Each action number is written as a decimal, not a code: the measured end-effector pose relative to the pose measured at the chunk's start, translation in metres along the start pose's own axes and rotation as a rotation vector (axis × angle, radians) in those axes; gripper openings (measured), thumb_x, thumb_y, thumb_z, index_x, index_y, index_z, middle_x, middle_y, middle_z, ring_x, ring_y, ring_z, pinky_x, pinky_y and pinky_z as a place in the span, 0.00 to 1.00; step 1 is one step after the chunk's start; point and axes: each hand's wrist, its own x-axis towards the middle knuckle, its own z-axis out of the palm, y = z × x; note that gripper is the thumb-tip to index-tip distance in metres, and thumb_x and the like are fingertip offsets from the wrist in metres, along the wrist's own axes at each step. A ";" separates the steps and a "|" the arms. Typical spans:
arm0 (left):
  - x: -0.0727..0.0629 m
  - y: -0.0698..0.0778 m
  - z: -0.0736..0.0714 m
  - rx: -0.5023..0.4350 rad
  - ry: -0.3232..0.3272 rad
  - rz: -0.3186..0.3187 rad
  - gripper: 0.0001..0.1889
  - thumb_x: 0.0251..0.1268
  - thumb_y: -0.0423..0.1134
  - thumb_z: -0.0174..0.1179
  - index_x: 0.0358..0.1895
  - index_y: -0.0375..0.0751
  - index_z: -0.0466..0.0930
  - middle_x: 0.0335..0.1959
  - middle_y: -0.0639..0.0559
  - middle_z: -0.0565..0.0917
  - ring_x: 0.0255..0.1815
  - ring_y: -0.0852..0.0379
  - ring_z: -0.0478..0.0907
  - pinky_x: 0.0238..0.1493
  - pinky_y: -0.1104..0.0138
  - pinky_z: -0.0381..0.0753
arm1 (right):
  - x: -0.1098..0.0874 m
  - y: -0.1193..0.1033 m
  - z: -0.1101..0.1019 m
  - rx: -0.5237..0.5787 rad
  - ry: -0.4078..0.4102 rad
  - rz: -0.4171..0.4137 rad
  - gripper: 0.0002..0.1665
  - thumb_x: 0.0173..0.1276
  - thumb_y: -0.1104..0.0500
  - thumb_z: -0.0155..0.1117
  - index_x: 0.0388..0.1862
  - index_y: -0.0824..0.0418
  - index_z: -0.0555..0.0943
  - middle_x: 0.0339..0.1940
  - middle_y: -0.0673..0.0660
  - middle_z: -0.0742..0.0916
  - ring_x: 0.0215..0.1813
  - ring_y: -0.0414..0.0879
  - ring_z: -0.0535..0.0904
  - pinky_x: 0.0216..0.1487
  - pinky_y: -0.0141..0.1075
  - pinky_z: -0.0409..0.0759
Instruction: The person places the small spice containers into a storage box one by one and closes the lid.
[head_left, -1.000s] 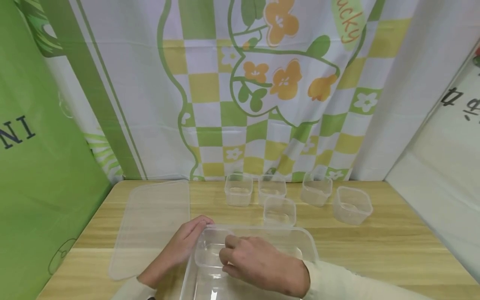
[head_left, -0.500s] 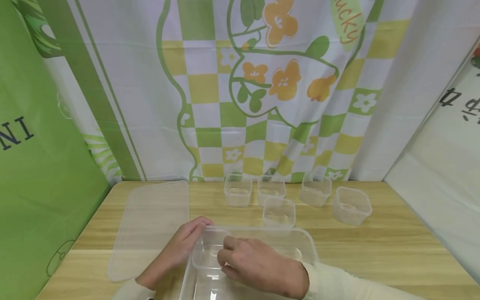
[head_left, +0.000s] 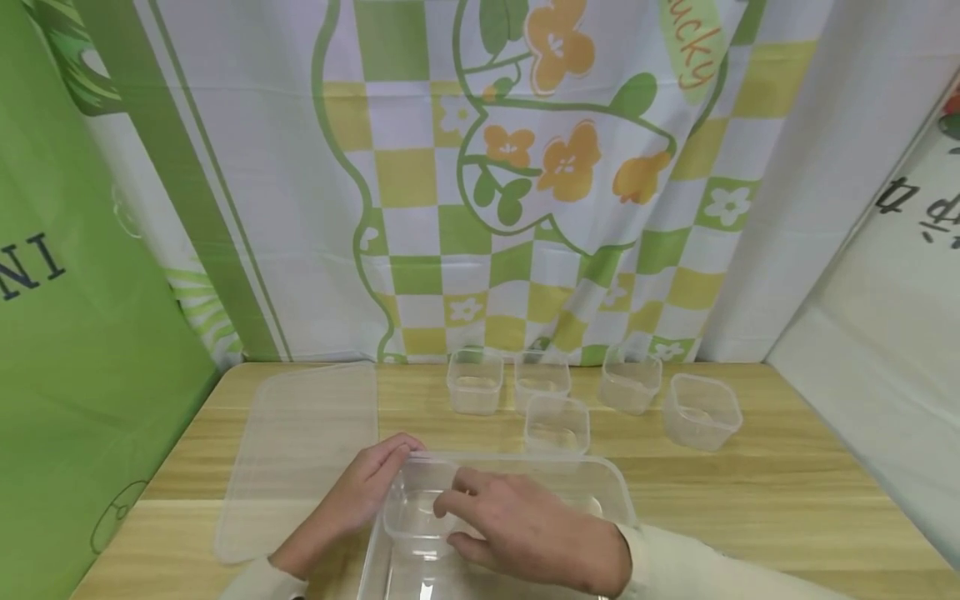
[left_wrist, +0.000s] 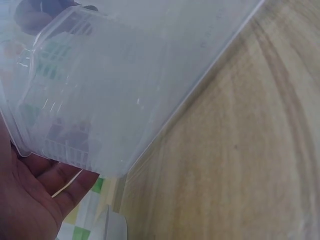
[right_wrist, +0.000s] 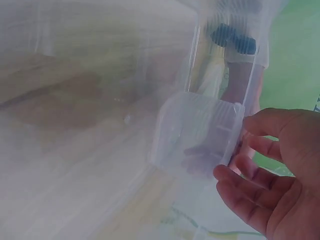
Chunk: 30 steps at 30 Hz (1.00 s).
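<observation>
A large clear plastic box stands at the front of the table. Inside its far left corner sits a small clear container, seen in the right wrist view as a translucent tub. My left hand grips the box at that corner; in the left wrist view its fingers lie along the outside of the wall. Over the box, my right hand has its fingers spread apart beside the small container. Its thumb and fingertips are right at the tub's rim in the right wrist view, not closed on it.
Several more small clear containers stand beyond the box, one of them farther right. A flat translucent lid lies on the wooden table at left. A patterned curtain hangs behind the back edge.
My right hand's fingers have spread away from the small container's rim, and the hand has shifted slightly right. The small container stays in the corner. My left hand keeps its place.
</observation>
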 end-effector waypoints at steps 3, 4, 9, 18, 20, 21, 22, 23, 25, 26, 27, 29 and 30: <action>-0.001 0.001 -0.001 0.002 0.003 -0.004 0.18 0.88 0.41 0.39 0.49 0.43 0.82 0.43 0.52 0.85 0.44 0.51 0.83 0.47 0.60 0.83 | -0.003 0.003 -0.006 0.011 0.012 0.004 0.14 0.67 0.54 0.74 0.50 0.53 0.82 0.39 0.46 0.81 0.31 0.33 0.75 0.33 0.25 0.76; -0.001 0.001 -0.001 0.000 0.005 -0.004 0.18 0.88 0.41 0.39 0.49 0.42 0.82 0.43 0.52 0.85 0.44 0.51 0.83 0.47 0.60 0.83 | -0.004 0.004 -0.009 0.012 0.017 0.003 0.14 0.68 0.54 0.73 0.50 0.53 0.82 0.40 0.46 0.82 0.32 0.34 0.77 0.35 0.26 0.78; -0.001 0.003 -0.001 0.006 0.022 0.021 0.17 0.87 0.39 0.40 0.49 0.41 0.82 0.42 0.51 0.86 0.44 0.51 0.83 0.46 0.60 0.84 | -0.007 0.012 -0.027 0.034 0.076 0.008 0.12 0.70 0.56 0.72 0.50 0.54 0.83 0.43 0.47 0.84 0.39 0.37 0.82 0.39 0.29 0.82; 0.000 0.002 -0.001 0.062 0.053 0.019 0.17 0.87 0.40 0.42 0.48 0.44 0.84 0.43 0.56 0.86 0.48 0.52 0.84 0.52 0.59 0.82 | -0.011 0.031 -0.057 0.001 0.191 0.044 0.11 0.68 0.59 0.73 0.48 0.56 0.83 0.44 0.48 0.85 0.39 0.41 0.83 0.38 0.36 0.83; 0.000 0.001 -0.001 0.067 0.051 0.024 0.17 0.87 0.40 0.42 0.48 0.44 0.84 0.43 0.56 0.86 0.48 0.52 0.84 0.52 0.58 0.83 | -0.015 0.039 -0.063 0.014 0.206 0.058 0.11 0.68 0.61 0.72 0.47 0.58 0.83 0.43 0.50 0.85 0.40 0.42 0.83 0.39 0.37 0.84; 0.000 0.000 -0.001 0.068 0.048 0.026 0.17 0.87 0.40 0.42 0.48 0.44 0.84 0.44 0.56 0.86 0.48 0.52 0.84 0.52 0.58 0.83 | -0.018 0.044 -0.065 0.018 0.214 0.069 0.10 0.68 0.62 0.72 0.47 0.58 0.83 0.43 0.50 0.85 0.42 0.44 0.84 0.40 0.39 0.84; 0.000 0.000 -0.001 0.066 0.045 0.027 0.17 0.87 0.40 0.42 0.48 0.43 0.84 0.44 0.55 0.86 0.48 0.52 0.84 0.52 0.58 0.83 | -0.021 0.049 -0.068 0.005 0.225 0.084 0.10 0.68 0.62 0.72 0.47 0.58 0.84 0.43 0.50 0.86 0.41 0.44 0.84 0.40 0.39 0.84; 0.000 0.000 -0.001 0.065 0.042 0.030 0.17 0.87 0.40 0.42 0.48 0.43 0.84 0.44 0.55 0.86 0.48 0.51 0.84 0.52 0.58 0.83 | -0.024 0.054 -0.069 -0.007 0.236 0.104 0.10 0.67 0.63 0.72 0.47 0.58 0.84 0.43 0.50 0.86 0.41 0.44 0.85 0.39 0.40 0.84; -0.001 0.000 0.000 0.057 0.037 0.027 0.17 0.87 0.40 0.42 0.48 0.42 0.84 0.44 0.54 0.86 0.48 0.51 0.84 0.51 0.58 0.83 | -0.032 0.066 -0.073 -0.037 0.250 0.154 0.09 0.67 0.63 0.72 0.46 0.58 0.85 0.43 0.51 0.88 0.40 0.45 0.86 0.37 0.41 0.85; -0.001 0.000 0.000 0.053 0.033 0.031 0.17 0.87 0.39 0.42 0.49 0.42 0.83 0.44 0.53 0.86 0.48 0.50 0.84 0.51 0.58 0.83 | -0.036 0.071 -0.075 -0.052 0.250 0.184 0.09 0.67 0.63 0.72 0.45 0.58 0.85 0.43 0.51 0.89 0.39 0.45 0.86 0.36 0.41 0.85; -0.001 0.000 0.000 0.047 0.032 0.030 0.17 0.87 0.39 0.41 0.49 0.41 0.83 0.44 0.52 0.86 0.48 0.49 0.84 0.50 0.58 0.84 | -0.041 0.077 -0.077 -0.063 0.246 0.212 0.09 0.67 0.63 0.72 0.45 0.58 0.86 0.43 0.51 0.89 0.39 0.45 0.86 0.36 0.41 0.85; -0.001 0.000 0.000 0.042 0.033 0.028 0.17 0.87 0.39 0.42 0.48 0.41 0.83 0.44 0.50 0.86 0.47 0.49 0.84 0.50 0.58 0.84 | -0.050 0.089 -0.080 -0.076 0.225 0.276 0.09 0.68 0.63 0.71 0.46 0.58 0.86 0.44 0.51 0.90 0.39 0.45 0.86 0.37 0.42 0.85; -0.001 0.000 0.000 0.041 0.034 0.023 0.17 0.87 0.39 0.42 0.48 0.41 0.83 0.44 0.50 0.86 0.48 0.48 0.84 0.50 0.58 0.83 | -0.055 0.094 -0.081 -0.077 0.211 0.307 0.08 0.68 0.63 0.71 0.46 0.59 0.86 0.44 0.51 0.90 0.39 0.45 0.86 0.38 0.42 0.85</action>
